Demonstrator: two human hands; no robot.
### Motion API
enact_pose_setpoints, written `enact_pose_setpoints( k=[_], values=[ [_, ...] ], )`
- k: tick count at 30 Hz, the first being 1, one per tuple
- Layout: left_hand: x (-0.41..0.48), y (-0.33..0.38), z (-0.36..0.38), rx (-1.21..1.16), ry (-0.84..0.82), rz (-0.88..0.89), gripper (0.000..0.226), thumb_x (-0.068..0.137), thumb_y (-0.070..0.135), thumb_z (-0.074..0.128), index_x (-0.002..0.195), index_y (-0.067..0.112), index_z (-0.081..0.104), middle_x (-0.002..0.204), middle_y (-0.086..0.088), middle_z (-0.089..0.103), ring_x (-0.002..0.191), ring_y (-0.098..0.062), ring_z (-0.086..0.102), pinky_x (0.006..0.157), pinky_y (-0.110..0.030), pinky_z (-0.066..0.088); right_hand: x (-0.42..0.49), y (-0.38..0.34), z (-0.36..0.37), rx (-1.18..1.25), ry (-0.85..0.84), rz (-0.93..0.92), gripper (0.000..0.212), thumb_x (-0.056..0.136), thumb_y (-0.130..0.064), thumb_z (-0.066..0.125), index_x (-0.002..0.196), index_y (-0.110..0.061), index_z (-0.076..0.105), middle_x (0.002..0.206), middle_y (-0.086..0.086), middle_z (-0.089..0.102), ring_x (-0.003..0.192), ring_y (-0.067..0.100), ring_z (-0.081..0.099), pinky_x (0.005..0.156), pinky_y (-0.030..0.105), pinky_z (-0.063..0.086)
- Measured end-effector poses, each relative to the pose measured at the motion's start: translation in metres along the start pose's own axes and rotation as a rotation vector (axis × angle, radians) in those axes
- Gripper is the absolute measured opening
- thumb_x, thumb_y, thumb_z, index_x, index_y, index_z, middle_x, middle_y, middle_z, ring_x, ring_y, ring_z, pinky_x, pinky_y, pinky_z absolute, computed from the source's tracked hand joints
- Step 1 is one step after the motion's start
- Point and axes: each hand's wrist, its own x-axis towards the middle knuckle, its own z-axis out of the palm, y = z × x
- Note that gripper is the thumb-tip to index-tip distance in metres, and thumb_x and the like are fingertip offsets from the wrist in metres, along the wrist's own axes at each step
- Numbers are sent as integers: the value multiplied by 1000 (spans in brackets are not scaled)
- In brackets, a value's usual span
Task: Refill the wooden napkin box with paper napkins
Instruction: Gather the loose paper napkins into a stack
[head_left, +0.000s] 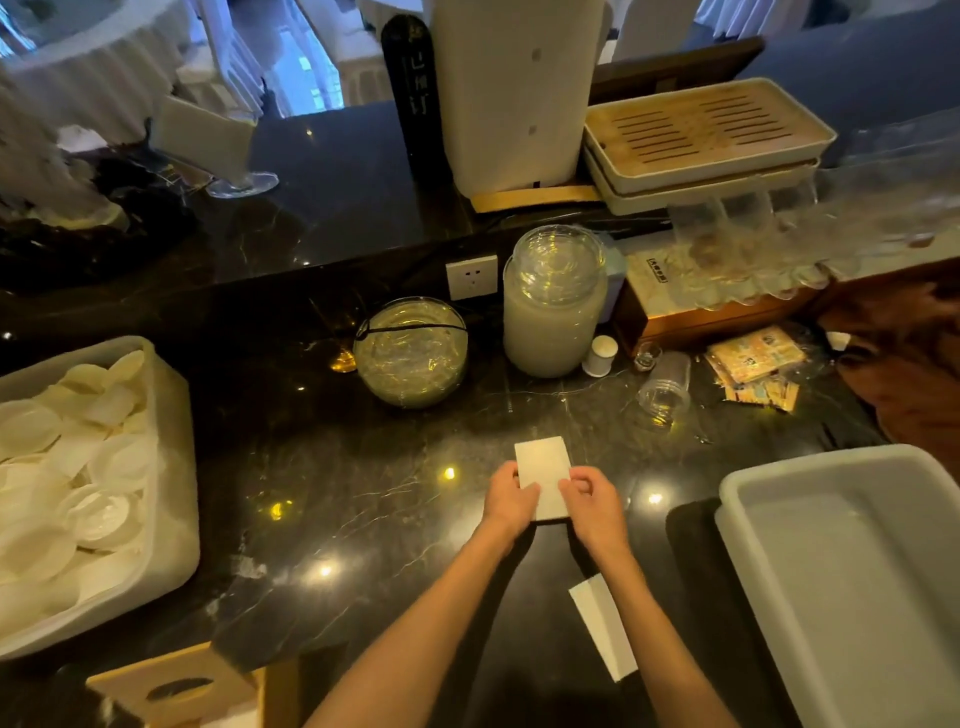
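Note:
A white folded paper napkin (543, 465) lies on the black marble counter in the middle of the view. My left hand (508, 500) grips its left edge and my right hand (589, 500) pinches its right edge, both over its near half. A second folded napkin (602, 626) lies flat on the counter under my right forearm. The wooden napkin box (171, 686), with an oval slot in its lid, stands at the bottom left, well apart from both hands.
A white tub (171, 499) full of plastic lids sits at the left. A grey bin (852, 587) stands at the right. Beyond the hands stand a glass bowl (410, 353), a tall glass jar (553, 306), a tipped plastic cup (665, 387) and packets (756, 364).

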Motion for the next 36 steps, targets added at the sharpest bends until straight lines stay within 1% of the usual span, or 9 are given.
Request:
enact_pose_setpoints(
  k=[6,9,12,14,16,19,24,31,36],
  values=[
    [24,4,28,24,130,-109,39,90,-2,59,127,11,58,134,-11,53,121,-30,55,98,-41,55,20,6,12,-355,176,-90,16,93,-19,58,106,-14,67,104,7,63,92,17,56,76,26,45],
    [19,-1,30,12,150,-135,40,90,-6,55,127,10,59,133,-10,44,122,-30,50,100,-38,53,15,7,20,-453,189,-72,25,92,-19,60,117,-16,62,113,9,61,104,25,58,85,36,50],
    [10,-11,25,-69,159,-134,35,90,-8,55,119,9,64,130,-11,57,116,-30,58,85,-37,61,7,9,24,-460,164,-3,31,90,-16,63,120,-18,57,113,12,62,105,30,60,86,44,55],
    [1,-17,20,-120,157,-136,31,89,-8,55,111,10,67,124,-11,62,110,-27,62,67,-24,58,-1,9,26,-440,143,61,33,88,-14,63,119,-19,55,112,11,63,103,30,62,83,46,56],
    [-10,-23,12,-199,141,-159,31,87,-10,53,101,14,68,119,-11,64,104,-26,63,57,-20,51,-13,7,30,-420,115,123,32,88,-12,63,118,-19,53,111,9,62,103,29,62,79,42,55],
    [-30,-37,-4,-331,107,-225,37,82,-14,49,91,19,65,113,-16,67,94,-27,65,55,-27,51,-36,4,36,-332,21,181,28,89,-9,59,116,-15,54,111,7,64,98,25,61,71,32,46],
    [-75,-68,-34,-490,67,-290,43,80,-20,45,102,12,62,113,-22,66,92,-28,65,57,-33,54,-83,15,38,-65,-128,192,26,87,-4,57,113,-11,58,108,9,65,88,19,59,56,19,44],
    [-122,-96,-26,-477,-22,-205,75,74,-29,40,131,20,40,123,-18,60,112,-33,60,81,-48,59,-128,38,8,60,-255,136,36,87,0,53,115,-22,62,111,4,68,100,16,63,74,26,53],
    [-132,-92,16,-390,-65,-187,61,79,-25,40,131,5,44,115,-13,63,101,-20,62,63,-23,55,-135,55,-23,-44,-108,66,37,91,-1,53,125,-14,62,115,9,70,97,19,65,75,27,54]
  ],
)
